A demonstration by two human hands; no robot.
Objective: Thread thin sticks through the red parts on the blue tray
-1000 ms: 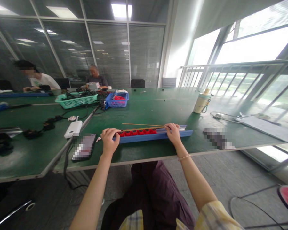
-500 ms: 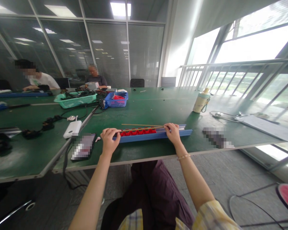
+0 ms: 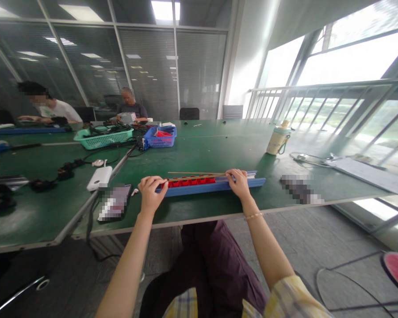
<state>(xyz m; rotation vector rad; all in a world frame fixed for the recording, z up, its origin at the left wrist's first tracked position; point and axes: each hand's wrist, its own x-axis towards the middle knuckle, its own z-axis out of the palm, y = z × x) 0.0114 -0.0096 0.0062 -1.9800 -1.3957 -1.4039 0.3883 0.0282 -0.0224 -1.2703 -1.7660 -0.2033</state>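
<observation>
The left hand pinches one end of a thin tan strip, and the right hand grips it farther right. The strip runs above a row of red blocks set in a blue channel, which lies along the table's near edge. Outward, a phone lies left by that edge; a bottle stands toward the right edge, and a blue basket sits toward the far edge.

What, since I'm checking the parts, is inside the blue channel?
Red pieces line the blue channel toward its left end. The left hand partly covers that end; what lies beneath the pieces is hidden.
</observation>
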